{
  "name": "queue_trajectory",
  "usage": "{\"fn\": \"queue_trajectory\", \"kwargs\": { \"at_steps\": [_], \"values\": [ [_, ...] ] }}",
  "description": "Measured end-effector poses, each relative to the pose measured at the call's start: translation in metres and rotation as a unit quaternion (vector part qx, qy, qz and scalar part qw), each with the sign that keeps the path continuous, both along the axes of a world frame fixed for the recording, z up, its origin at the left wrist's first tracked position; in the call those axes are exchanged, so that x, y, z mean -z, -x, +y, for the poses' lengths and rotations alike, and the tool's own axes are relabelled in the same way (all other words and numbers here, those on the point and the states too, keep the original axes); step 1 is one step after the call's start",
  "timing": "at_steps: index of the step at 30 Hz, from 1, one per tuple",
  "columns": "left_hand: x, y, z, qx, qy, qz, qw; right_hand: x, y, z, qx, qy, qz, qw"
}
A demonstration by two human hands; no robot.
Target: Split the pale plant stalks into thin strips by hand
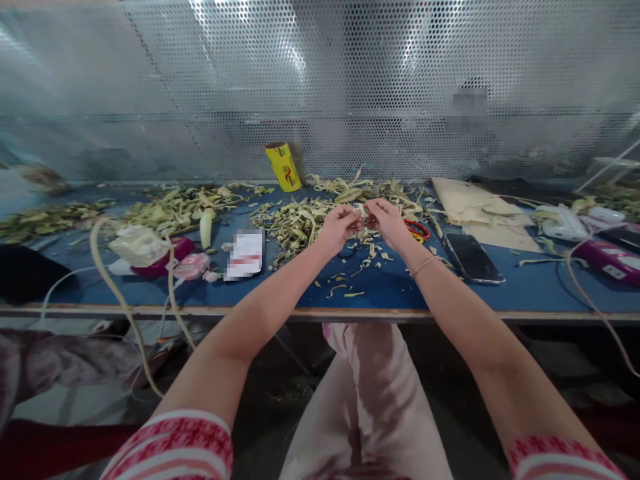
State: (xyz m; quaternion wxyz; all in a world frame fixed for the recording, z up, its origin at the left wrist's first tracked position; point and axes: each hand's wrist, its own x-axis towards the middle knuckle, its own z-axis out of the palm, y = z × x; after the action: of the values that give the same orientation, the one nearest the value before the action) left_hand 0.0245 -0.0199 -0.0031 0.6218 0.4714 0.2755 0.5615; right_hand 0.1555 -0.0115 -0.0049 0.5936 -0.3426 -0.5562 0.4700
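Pinching tight, my left hand (343,225) has its thumb and fingers drawn together at the tips, and facing it, almost touching, my right hand (384,219) does just the same. Between those two sets of fingertips sits one small pale scrap (363,213), held above the desk (320,293), too tiny to make out any better than that! Over to the lettering now: one yellow tube (283,167) leans at the back with a red mark and dark print down its side, too small for me to read. One white card (245,255) lies to the left, a red stripe across it, its writing blurred out.

On to the count! Two hands, one bracelet (424,267) on my right wrist, one dark phone (473,258) lying face up on the right, one red loop (419,229) just beside my right hand with a bit of yellow beneath it. Two purple boxes: the left box (176,258) next to a pale bag (140,245), the right box (607,260) out towards the far edge. Brown paper (467,203) lies behind the phone. And the dry leaves (287,230)? Heaped beyond my left hand, far too many to count, with loose bits scattered near me.
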Motion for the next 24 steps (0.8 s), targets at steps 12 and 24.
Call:
{"fn": "queue_trajectory", "kwargs": {
  "at_steps": [12, 24],
  "values": [
    [0.0063, -0.0007, 0.0022, 0.009, -0.047, 0.05, 0.998, 0.0015, -0.0005, -0.0009, 0.089, -0.122, -0.189, 0.97],
    [0.0007, -0.0015, -0.0019, 0.015, -0.02, 0.048, 0.999, 0.0033, -0.0026, 0.0019, 0.13, -0.138, -0.182, 0.965]
  ]
}}
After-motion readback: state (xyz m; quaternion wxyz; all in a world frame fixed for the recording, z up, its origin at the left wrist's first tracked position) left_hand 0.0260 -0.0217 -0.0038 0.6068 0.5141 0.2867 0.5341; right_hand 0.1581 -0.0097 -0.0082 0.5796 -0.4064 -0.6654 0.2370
